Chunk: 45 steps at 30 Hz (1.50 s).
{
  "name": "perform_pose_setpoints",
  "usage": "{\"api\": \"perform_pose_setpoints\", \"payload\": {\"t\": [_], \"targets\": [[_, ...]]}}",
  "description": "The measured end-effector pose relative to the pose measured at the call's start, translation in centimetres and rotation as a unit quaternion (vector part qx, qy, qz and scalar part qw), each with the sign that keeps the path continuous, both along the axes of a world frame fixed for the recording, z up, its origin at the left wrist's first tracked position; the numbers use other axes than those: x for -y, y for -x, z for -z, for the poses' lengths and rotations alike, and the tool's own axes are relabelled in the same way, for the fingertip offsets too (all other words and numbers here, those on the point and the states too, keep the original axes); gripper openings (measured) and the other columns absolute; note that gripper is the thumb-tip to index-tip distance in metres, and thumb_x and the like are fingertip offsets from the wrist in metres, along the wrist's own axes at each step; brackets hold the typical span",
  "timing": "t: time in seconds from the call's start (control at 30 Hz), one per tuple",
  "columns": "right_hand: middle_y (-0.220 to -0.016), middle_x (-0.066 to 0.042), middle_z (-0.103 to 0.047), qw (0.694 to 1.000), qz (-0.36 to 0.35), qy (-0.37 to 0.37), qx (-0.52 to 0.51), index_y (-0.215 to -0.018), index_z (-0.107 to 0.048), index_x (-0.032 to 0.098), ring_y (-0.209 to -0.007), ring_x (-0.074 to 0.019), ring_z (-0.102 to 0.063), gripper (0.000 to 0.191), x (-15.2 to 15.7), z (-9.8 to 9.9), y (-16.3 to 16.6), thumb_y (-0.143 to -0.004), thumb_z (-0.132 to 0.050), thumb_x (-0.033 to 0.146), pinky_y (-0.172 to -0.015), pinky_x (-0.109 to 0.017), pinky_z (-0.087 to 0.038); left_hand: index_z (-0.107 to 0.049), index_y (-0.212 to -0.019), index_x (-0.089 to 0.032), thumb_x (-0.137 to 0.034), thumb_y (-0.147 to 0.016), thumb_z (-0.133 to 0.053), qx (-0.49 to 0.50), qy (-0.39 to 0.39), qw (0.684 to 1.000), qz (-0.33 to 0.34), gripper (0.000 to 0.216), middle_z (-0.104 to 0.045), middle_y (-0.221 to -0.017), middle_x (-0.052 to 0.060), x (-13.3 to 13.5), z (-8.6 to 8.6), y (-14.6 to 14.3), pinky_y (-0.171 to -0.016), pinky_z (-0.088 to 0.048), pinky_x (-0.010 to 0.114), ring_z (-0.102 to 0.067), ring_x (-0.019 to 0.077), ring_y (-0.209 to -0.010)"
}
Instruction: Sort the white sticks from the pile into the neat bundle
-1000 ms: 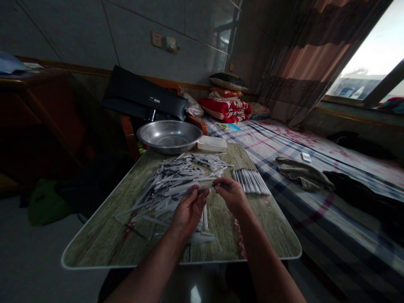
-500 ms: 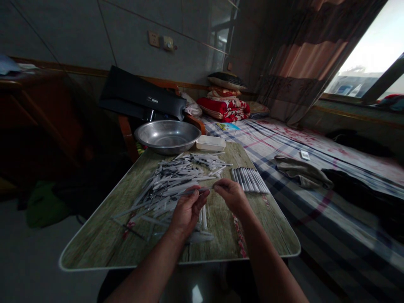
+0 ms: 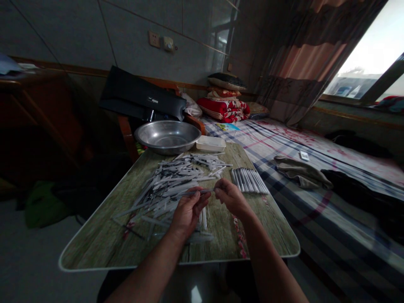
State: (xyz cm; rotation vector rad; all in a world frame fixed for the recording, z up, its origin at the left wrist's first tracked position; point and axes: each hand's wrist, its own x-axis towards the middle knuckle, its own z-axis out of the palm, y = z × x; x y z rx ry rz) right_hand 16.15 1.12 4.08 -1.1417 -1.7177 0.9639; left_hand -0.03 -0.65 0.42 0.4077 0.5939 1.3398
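Note:
Over the middle of the wood-patterned table (image 3: pixel 217 246), my left hand (image 3: pixel 187 208) is closed on a thin pen (image 3: pixel 205 191), which lies roughly level. My right hand (image 3: pixel 232 195) pinches at the pen's right end; what its fingertips cover is too small to make out. Beneath and beyond my left hand spreads a loose heap of white pen parts (image 3: pixel 176 179), some with dark ends. To the right of my right hand, a neat row of pens (image 3: pixel 249 180) lies side by side, dark ends pointing away from me.
A steel basin (image 3: pixel 168 134) and a white plastic tray (image 3: pixel 211 143) stand at the table's far end. Beyond the table's right edge is a bed with a checked sheet (image 3: pixel 268 147). A black case (image 3: pixel 139 94) leans behind the basin.
My right hand has shifted very slightly right and down, staying at the pen's end. My left hand keeps its hold almost unmoved. The heap and the row look the same.

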Motion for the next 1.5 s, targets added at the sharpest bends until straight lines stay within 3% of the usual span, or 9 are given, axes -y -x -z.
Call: {"api": "perform_pose_setpoints", "payload": {"t": [0.17,0.33,0.4,0.57,0.73,0.8,0.97,1.17,1.5], "targets": [[-0.048,0.003,-0.046,0.998,0.034,0.01,0.06,-0.057,-0.047,0.02,-0.046,-0.0097,-0.042,0.046,0.1,0.1,0.2,-0.096,-0.034,0.043,-0.05,-0.024,-0.032,-0.064,-0.091,-0.014,-0.013,-0.077,-0.07,0.003,-0.005,1.0,0.01,0.015,-0.076,-0.089,0.009,0.0,0.1,0.0,-0.064,-0.058,0.021,-0.074,0.0186,-0.079],[-0.065,0.004,-0.055,1.0,-0.008,0.01,-0.012,-0.086,-0.052,0.02,-0.056,-0.0103,-0.05,0.014,0.1,0.4,0.0,-0.083,-0.056,0.032,-0.053,-0.021,-0.037,-0.064,-0.09,-0.015,-0.015,-0.076,-0.071,-0.01,0.001,1.0,-0.004,0.015,-0.076,-0.087,0.006,0.0,0.0,0.0,-0.065,-0.058,0.02,-0.074,0.0171,-0.079],[-0.063,0.004,-0.054,1.0,0.001,0.004,0.013,-0.082,-0.051,0.02,-0.055,-0.0099,-0.048,0.011,0.1,0.5,0.0,-0.084,-0.056,0.03,-0.054,-0.021,-0.037,-0.065,-0.09,-0.015,-0.015,-0.076,-0.071,-0.017,0.001,1.0,-0.005,0.016,-0.075,-0.087,0.006,0.0,-0.1,0.0,-0.065,-0.057,0.02,-0.074,0.0174,-0.079],[-0.051,0.002,-0.047,0.998,0.023,0.009,0.064,-0.058,-0.045,0.02,-0.049,-0.0097,-0.044,0.043,0.1,0.4,0.2,-0.095,-0.035,0.04,-0.053,-0.024,-0.035,-0.065,-0.09,-0.015,-0.018,-0.074,-0.073,-0.026,-0.007,1.0,0.005,0.018,-0.076,-0.087,0.006,0.1,-0.1,-0.1,-0.065,-0.058,0.022,-0.073,0.0184,-0.08],[-0.065,0.004,-0.054,0.999,-0.012,0.03,-0.035,-0.085,-0.05,0.02,-0.055,-0.0104,-0.05,0.017,0.1,0.5,-0.1,-0.083,-0.056,0.036,-0.051,-0.021,-0.036,-0.065,-0.09,-0.015,-0.017,-0.073,-0.073,-0.023,0.0,1.0,-0.005,0.019,-0.076,-0.089,0.007,0.0,0.0,0.0,-0.065,-0.057,0.021,-0.073,0.018,-0.08],[-0.064,0.004,-0.053,1.0,-0.007,0.025,-0.011,-0.082,-0.05,0.02,-0.055,-0.01,-0.049,0.015,0.0,0.8,-0.2,-0.084,-0.055,0.034,-0.052,-0.021,-0.036,-0.065,-0.091,-0.015,-0.018,-0.073,-0.074,-0.026,0.001,1.0,-0.005,0.021,-0.076,-0.089,0.007,0.0,0.0,0.0,-0.065,-0.057,0.021,-0.073,0.0182,-0.08],[-0.054,0.002,-0.05,0.999,0.013,0.016,0.045,-0.062,-0.047,0.019,-0.051,-0.0095,-0.045,0.041,-0.1,1.2,0.0,-0.095,-0.037,0.04,-0.052,-0.022,-0.035,-0.065,-0.09,-0.015,-0.02,-0.071,-0.076,-0.038,-0.005,0.999,0.003,0.022,-0.076,-0.09,0.008,0.2,0.0,-0.1,-0.067,-0.058,0.023,-0.073,0.019,-0.081],[-0.063,0.004,-0.053,0.999,-0.018,0.027,-0.036,-0.082,-0.048,0.02,-0.054,-0.0102,-0.048,0.016,0.0,1.1,-0.1,-0.086,-0.052,0.035,-0.051,-0.021,-0.037,-0.065,-0.09,-0.015,-0.02,-0.07,-0.077,-0.039,-0.005,0.999,-0.006,0.023,-0.075,-0.09,0.007,0.1,0.0,-0.1,-0.067,-0.058,0.022,-0.073,0.0186,-0.081],[-0.054,0.004,-0.05,0.998,-0.018,0.045,0.038,-0.07,-0.046,0.02,-0.047,-0.0084,-0.043,0.027,-0.1,2.0,0.0,-0.093,-0.043,0.034,-0.047,-0.02,-0.034,-0.065,-0.088,-0.016,-0.026,-0.065,-0.081,-0.054,-0.004,0.998,-0.01,0.03,-0.075,-0.088,0.006,0.1,-0.1,0.0,-0.064,-0.057,0.023,-0.072,0.0177,-0.077]]}}
